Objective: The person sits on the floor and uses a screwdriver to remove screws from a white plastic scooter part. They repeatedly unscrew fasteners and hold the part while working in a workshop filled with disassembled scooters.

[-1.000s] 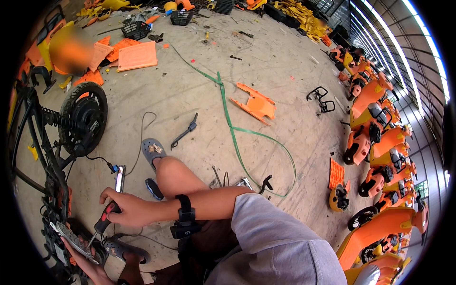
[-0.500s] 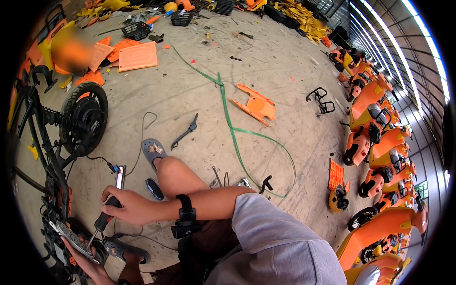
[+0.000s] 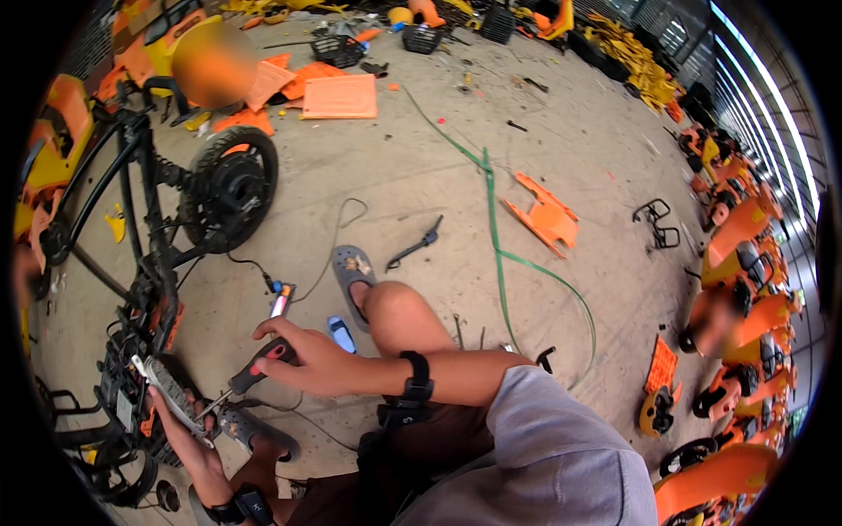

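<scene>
My right hand (image 3: 307,358) is closed round the black and red handle of a screwdriver (image 3: 255,369). Its metal shaft slants down left, and the tip meets the near edge of a round grey-and-black part (image 3: 178,391). What the tip touches there is too small to make out. From below, my left hand (image 3: 168,414) grips this part, its fingers partly hidden behind it. The part is beside the black frame (image 3: 145,254) of a stripped scooter; whether it is still joined to it, I cannot tell.
The scooter's rear wheel (image 3: 230,188) stands beyond my hands. A lit phone-like device (image 3: 281,300) and a blue-faced one (image 3: 341,334) lie near my right hand. On the floor are a green strap (image 3: 493,210), an orange panel (image 3: 548,215) and a black lever (image 3: 417,243). Orange scooters (image 3: 741,237) line the right.
My view has swung left, so the surroundings appear farther right. The screwdriver lies at a flatter slant, its tip nearer the part's edge. Both hands keep their hold.
</scene>
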Demonstrator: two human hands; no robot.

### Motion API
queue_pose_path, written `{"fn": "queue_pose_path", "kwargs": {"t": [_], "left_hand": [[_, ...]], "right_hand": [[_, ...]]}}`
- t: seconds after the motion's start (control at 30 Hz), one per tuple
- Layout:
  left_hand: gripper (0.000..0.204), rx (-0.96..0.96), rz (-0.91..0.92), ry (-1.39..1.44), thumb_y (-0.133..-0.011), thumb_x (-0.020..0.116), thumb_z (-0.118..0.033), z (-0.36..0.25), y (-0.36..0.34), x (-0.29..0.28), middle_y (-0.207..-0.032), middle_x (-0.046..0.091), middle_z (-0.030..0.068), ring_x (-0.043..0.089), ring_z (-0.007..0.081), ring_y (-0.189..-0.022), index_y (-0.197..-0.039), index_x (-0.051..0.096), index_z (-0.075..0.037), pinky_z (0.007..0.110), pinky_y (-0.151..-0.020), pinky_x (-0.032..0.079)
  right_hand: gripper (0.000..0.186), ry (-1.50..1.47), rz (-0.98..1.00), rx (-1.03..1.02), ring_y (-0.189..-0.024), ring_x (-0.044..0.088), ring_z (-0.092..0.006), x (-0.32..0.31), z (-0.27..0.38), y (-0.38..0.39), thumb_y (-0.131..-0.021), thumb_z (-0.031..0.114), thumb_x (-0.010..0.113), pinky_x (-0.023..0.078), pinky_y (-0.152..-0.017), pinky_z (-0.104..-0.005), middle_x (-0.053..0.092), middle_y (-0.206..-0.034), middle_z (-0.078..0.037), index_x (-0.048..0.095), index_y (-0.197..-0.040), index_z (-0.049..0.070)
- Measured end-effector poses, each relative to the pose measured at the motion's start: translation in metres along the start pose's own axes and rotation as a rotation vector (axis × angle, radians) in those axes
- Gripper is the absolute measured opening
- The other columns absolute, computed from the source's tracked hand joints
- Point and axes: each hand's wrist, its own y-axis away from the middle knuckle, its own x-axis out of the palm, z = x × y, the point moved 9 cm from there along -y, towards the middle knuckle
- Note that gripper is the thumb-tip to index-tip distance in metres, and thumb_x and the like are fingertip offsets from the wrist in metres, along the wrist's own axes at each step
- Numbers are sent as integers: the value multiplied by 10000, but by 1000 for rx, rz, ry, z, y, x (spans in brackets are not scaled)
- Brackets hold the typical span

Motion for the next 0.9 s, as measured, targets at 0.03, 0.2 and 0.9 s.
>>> {"fn": "queue_pose_path", "kwargs": {"t": [0.03, 0.2, 0.9], "left_hand": [[486, -3, 33, 23, -961, 526, -610, -2, -1, 3, -781, 547, -30, 492, 56, -633, -1195, 554, -186, 204, -453, 332], [435, 11, 71, 81, -989, 500, -573, 1, -5, 3, -751, 531, -13, 487, 71, -596, -1088, 562, -154, 213, -425, 334], [396, 94, 66, -6, -1006, 485, -530, -6, 2, -1, -765, 548, -1, 513, 76, -603, -1062, 541, -143, 218, -450, 374]], "right_hand": [[399, 16, 6, -17, -740, 635, -191, 1, -3, 1, -947, 273, 648, 491, -670, -322, 705, -905, -131, 454, -1237, 79], [469, 29, 52, 100, -702, 578, -142, 3, -9, 1, -936, 203, 643, 463, -634, -295, 676, -937, -83, 409, -1326, 90], [414, -19, 59, 136, -828, 544, -51, 5, -18, 3, -958, 66, 616, 441, -686, -205, 534, -985, -22, 421, -1323, 70]]}}
